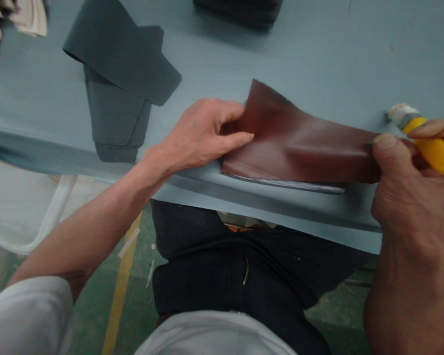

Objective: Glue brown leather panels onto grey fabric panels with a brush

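Note:
A glossy reddish-brown leather piece [299, 143] lies over a thin stack of pieces [284, 184] whose pale edges show along the near side. My left hand [207, 130] pinches its left end between thumb and fingers. At the right end, my right hand [410, 167] grips the leather with the thumb on top. That same hand also holds a yellow-handled brush [434, 148], its whitish head pointing up and to the left. Some of my right fingers are hidden behind the leather and the brush.
Dark grey cut pieces [122, 64] lie overlapped at the left of the blue-grey table [329, 59]. A dark stack [240, 10] stands at the far edge of view. Pale scraps [25, 15] are at the upper left. A whitish bin-like container [25, 207] sits below the table edge.

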Action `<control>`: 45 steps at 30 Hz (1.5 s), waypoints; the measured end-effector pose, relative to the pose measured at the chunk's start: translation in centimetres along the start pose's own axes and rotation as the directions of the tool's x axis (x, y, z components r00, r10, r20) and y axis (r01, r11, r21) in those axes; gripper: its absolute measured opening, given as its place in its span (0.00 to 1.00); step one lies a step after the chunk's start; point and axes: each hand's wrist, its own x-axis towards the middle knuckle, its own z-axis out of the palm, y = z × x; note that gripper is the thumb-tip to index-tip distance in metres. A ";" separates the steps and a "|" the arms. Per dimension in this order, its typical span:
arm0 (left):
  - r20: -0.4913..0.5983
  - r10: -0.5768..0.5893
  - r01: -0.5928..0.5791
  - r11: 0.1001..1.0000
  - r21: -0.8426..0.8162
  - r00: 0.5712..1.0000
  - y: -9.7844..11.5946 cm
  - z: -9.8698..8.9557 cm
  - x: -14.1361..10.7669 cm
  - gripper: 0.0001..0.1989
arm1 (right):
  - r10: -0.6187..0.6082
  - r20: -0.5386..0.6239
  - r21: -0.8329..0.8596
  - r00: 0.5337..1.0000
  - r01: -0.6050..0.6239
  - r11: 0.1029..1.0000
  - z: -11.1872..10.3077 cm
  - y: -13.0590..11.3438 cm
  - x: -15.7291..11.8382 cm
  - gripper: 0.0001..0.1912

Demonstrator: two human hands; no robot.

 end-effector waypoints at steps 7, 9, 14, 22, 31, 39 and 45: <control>0.031 0.087 -0.090 0.990 0.110 0.996 -0.2 0.0 0.2 0.17 | -0.032 0.018 -0.007 0.999 0.032 0.999 0.1 -0.4 -0.2 0.36; 0.045 0.121 -0.127 0.979 0.162 0.992 -0.4 0.0 0.2 0.15 | -0.034 0.038 -0.010 0.999 0.035 0.999 0.1 -0.4 -0.2 0.38; 0.046 0.169 -0.175 0.950 0.258 0.985 -0.5 0.2 0.0 0.12 | -0.006 0.065 0.010 0.998 0.005 1.000 -0.1 -0.8 -0.3 0.37; 0.040 0.176 -0.179 0.926 0.333 0.984 -0.4 0.3 -0.1 0.12 | 0.017 0.090 0.021 0.996 -0.019 1.000 -0.1 -1.3 -0.4 0.35; 0.030 0.207 -0.200 0.887 0.417 0.978 -0.6 0.4 -0.1 0.11 | 0.020 0.093 0.007 0.996 -0.021 1.000 0.0 -1.6 -0.5 0.34; 0.013 0.214 -0.192 0.842 0.505 0.977 -0.8 0.9 -0.2 0.10 | -0.004 0.095 -0.009 0.995 0.005 1.000 0.0 -1.0 -0.4 0.33; -0.002 0.212 -0.178 0.828 0.532 0.977 -1.0 1.2 -0.4 0.10 | -0.031 0.098 -0.009 0.995 0.032 0.999 0.0 -0.9 -0.4 0.33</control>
